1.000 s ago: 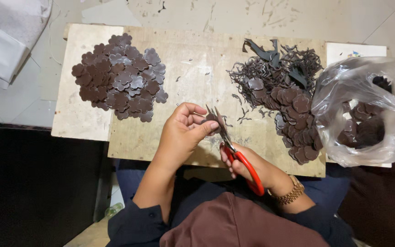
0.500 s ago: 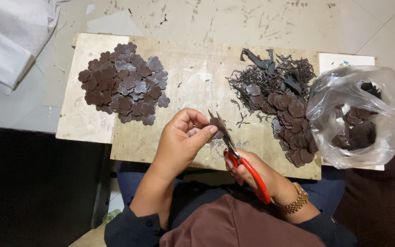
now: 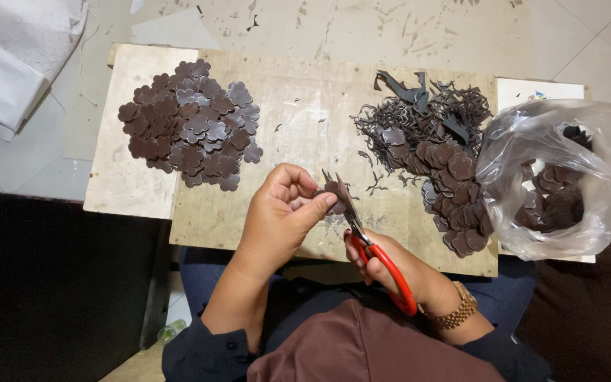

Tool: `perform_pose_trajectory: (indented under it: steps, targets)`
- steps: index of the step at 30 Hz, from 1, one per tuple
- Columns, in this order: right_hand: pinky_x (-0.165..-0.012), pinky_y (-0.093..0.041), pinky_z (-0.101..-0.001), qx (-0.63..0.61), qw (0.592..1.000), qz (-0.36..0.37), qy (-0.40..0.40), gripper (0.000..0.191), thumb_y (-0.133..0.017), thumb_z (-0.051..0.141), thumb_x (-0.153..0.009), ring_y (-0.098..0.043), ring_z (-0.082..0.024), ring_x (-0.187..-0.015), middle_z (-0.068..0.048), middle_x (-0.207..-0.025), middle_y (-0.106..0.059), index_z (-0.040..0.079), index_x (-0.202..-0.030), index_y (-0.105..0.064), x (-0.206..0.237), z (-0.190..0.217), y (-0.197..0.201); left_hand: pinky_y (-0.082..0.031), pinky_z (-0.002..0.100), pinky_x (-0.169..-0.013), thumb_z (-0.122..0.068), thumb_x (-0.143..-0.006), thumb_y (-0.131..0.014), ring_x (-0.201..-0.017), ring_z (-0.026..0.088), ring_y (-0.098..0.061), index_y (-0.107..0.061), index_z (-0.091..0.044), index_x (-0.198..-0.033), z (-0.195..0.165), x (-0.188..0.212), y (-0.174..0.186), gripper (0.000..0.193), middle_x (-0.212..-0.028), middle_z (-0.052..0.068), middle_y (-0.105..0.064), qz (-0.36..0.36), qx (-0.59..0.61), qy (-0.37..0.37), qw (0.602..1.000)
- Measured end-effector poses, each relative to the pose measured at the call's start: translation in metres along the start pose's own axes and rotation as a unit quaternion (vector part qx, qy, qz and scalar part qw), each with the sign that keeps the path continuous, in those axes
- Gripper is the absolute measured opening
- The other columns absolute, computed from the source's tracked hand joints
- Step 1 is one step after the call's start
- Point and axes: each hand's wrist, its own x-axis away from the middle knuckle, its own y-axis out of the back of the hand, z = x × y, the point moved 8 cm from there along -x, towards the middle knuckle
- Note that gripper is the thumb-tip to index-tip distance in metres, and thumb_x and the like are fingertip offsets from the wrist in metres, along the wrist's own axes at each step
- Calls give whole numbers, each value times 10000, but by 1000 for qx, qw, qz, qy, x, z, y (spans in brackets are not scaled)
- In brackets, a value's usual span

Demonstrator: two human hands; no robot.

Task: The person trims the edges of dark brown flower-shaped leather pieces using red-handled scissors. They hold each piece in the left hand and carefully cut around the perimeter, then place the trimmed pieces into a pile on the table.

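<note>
Left hand (image 3: 281,212) pinching a dark flower-shaped piece (image 3: 332,189), right hand (image 3: 383,258) gripping red-handled scissors (image 3: 373,247) trimming it, above the worktop (image 3: 305,134); left of it a trimmed pile (image 3: 189,124), right an untrimmed heap (image 3: 454,184) and a half-full bag (image 3: 553,184), seemingly midway.

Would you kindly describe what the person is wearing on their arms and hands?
Both hands are bare, with no gloves. The left hand has a dark sleeve pushed up near the elbow. The right hand has a gold-coloured metal watch on the wrist, with a dark sleeve behind it.
</note>
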Motion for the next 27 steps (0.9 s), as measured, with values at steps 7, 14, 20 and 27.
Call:
perform_pose_trajectory:
  steps: [7,14,20,27]
  targets:
    - [-552,-398,-215,13,1000,-20,-15,828,-496,895,-803,-440,-64,-639,40,-740,-465,80,-944,-524,1,-5,4,-513,180,-652,17,-906,-738,-746,37,-630,-536,-27,-1019,2,0,3,235,-890,36,-671,-9,-6,8,1000]
    - [-547,-414,-220,20,999,-23,-27,822,-508,901,-777,-454,-59,-632,45,-734,-471,93,-931,-506,-1,-15,5,-529,189,-664,13,-909,-736,-749,49,-644,-531,-31,-1023,7,-1,4,238,-896,52,-687,-3,16,4,1000]
    - [-592,-428,-227,-2,1000,-21,-12,788,-533,855,-825,-452,-73,-675,26,-788,-467,81,-967,-510,-2,-9,1,-508,187,-676,24,-917,-741,-769,46,-622,-524,-30,-1037,9,-1,0,254,-900,34,-654,2,36,-8,999]
    - [-671,-446,-243,-69,997,-19,14,820,-533,862,-836,-465,-93,-743,14,-861,-467,65,-1028,-511,-2,0,-6,-531,193,-707,29,-916,-726,-811,59,-651,-520,-27,-1062,11,1,-12,259,-919,38,-660,18,54,7,998]
